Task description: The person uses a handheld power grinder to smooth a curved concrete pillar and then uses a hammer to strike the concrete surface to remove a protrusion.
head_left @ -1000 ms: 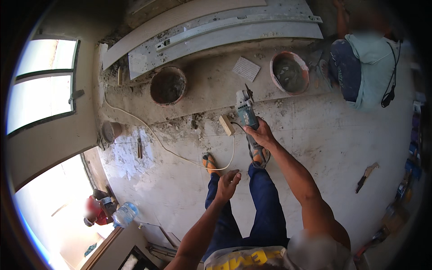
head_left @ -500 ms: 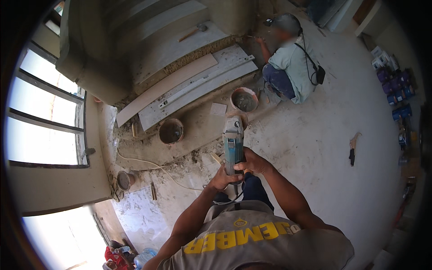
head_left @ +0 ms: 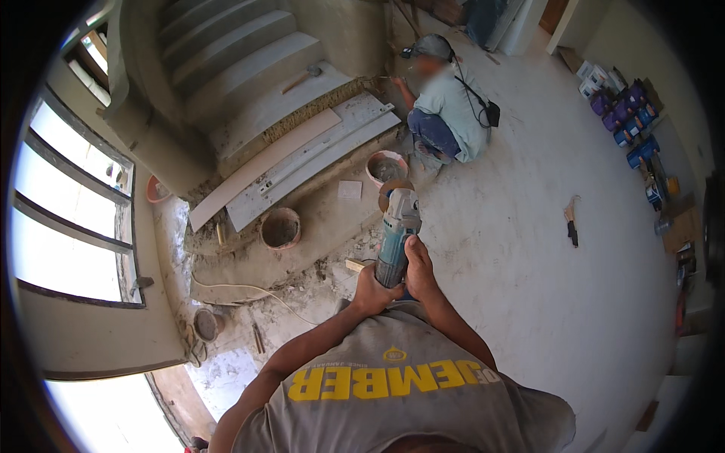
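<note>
I am standing on a dusty concrete floor (head_left: 529, 257) beside stairs (head_left: 226, 53), where another person (head_left: 445, 106) is crouching near two buckets (head_left: 281, 228). I am gripping an angle grinder (head_left: 394, 234) in front of my chest, my left hand (head_left: 371, 291) and right hand (head_left: 418, 270) both clamping its handle.

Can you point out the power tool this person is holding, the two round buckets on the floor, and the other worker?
angle grinder (head_left: 396, 234): head view, on its blue-green body.
nearer bucket (head_left: 280, 229): head view, on its rim.
farther bucket (head_left: 386, 167): head view, on its rim.
crouching worker (head_left: 451, 106): head view, on the shirt back.
</note>
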Demonstrator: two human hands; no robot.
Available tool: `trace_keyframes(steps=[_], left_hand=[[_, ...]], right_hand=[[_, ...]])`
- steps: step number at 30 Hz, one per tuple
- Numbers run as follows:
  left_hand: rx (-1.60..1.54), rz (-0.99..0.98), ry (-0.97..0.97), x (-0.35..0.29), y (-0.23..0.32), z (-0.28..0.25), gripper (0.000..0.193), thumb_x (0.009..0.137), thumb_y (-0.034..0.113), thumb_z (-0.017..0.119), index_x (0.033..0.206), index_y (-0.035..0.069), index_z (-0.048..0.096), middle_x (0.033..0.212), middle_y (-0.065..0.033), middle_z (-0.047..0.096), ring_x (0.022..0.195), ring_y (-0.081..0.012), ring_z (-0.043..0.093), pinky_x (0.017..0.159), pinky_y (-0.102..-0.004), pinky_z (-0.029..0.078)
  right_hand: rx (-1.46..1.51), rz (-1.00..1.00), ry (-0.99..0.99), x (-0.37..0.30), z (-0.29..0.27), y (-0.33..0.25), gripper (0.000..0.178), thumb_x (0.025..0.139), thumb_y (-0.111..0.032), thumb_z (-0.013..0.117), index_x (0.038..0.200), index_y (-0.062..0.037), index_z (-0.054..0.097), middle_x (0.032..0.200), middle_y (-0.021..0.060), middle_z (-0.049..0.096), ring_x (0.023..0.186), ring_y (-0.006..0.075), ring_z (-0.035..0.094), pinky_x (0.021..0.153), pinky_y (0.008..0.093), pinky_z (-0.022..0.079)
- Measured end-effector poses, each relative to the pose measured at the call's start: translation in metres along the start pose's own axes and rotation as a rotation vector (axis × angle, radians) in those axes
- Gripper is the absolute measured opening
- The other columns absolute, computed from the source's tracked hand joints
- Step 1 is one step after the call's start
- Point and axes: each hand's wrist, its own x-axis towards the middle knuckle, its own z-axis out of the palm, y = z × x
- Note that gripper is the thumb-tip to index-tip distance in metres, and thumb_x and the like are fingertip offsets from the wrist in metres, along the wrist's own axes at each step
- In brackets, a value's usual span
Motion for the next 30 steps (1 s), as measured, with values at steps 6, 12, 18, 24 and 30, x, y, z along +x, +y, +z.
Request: trace_keyframes(steps=[6, 12, 18, 24, 30], left_hand=[[0.091, 0.020, 0.017, -0.010, 0.008, -0.005, 0.053, 0.067, 0.027, 0.085, 0.105, -0.008, 0.068, 0.092, -0.0234, 0.075, 0.087, -0.0316, 0.075, 0.082, -0.0421, 0.057], [0.150, 0.031, 0.044, -0.013, 0.031, 0.005, 0.057, 0.069, 0.031, 0.088, 0.106, -0.008, 0.070, 0.093, -0.0236, 0.076, 0.091, -0.0329, 0.077, 0.083, -0.0423, 0.058], [0.190, 0.023, 0.070, -0.004, 0.016, 0.014, 0.063, 0.067, 0.037, 0.090, 0.106, -0.008, 0.070, 0.095, -0.0199, 0.076, 0.090, -0.0270, 0.076, 0.084, -0.0403, 0.057], [0.226, 0.047, 0.119, 0.005, 0.023, 0.026, 0.052, 0.067, 0.030, 0.084, 0.100, -0.008, 0.070, 0.089, -0.0283, 0.074, 0.090, -0.0390, 0.076, 0.082, -0.0448, 0.058], [0.246, 0.028, 0.042, 0.013, 0.002, 0.028, 0.048, 0.066, 0.026, 0.081, 0.099, -0.008, 0.070, 0.089, -0.0289, 0.073, 0.089, -0.0401, 0.075, 0.081, -0.0455, 0.058]], right_hand=[[0.011, -0.092, 0.008, -0.010, 0.017, -0.016, 0.055, 0.109, -0.051, 0.050, 0.130, 0.0001, 0.058, 0.112, 0.0112, 0.070, 0.098, 0.0194, 0.069, 0.089, 0.0364, 0.057], [0.027, -0.071, 0.115, -0.010, 0.006, -0.005, 0.065, 0.106, -0.059, 0.051, 0.128, 0.0008, 0.061, 0.116, 0.0057, 0.065, 0.103, 0.0126, 0.059, 0.093, 0.0320, 0.049], [0.069, -0.052, 0.242, -0.005, 0.012, -0.020, 0.065, 0.107, -0.061, 0.047, 0.118, 0.0009, 0.064, 0.102, 0.0081, 0.070, 0.089, 0.0163, 0.068, 0.082, 0.0330, 0.056], [0.186, 0.005, 0.163, 0.007, -0.011, -0.027, 0.073, 0.105, -0.067, 0.042, 0.130, -0.0011, 0.058, 0.106, 0.0131, 0.071, 0.096, 0.0268, 0.073, 0.087, 0.0418, 0.060], [0.001, 0.021, 0.104, -0.011, -0.025, -0.019, 0.075, 0.103, -0.068, 0.045, 0.138, -0.0019, 0.052, 0.116, 0.0137, 0.068, 0.108, 0.0245, 0.068, 0.097, 0.0401, 0.055]])
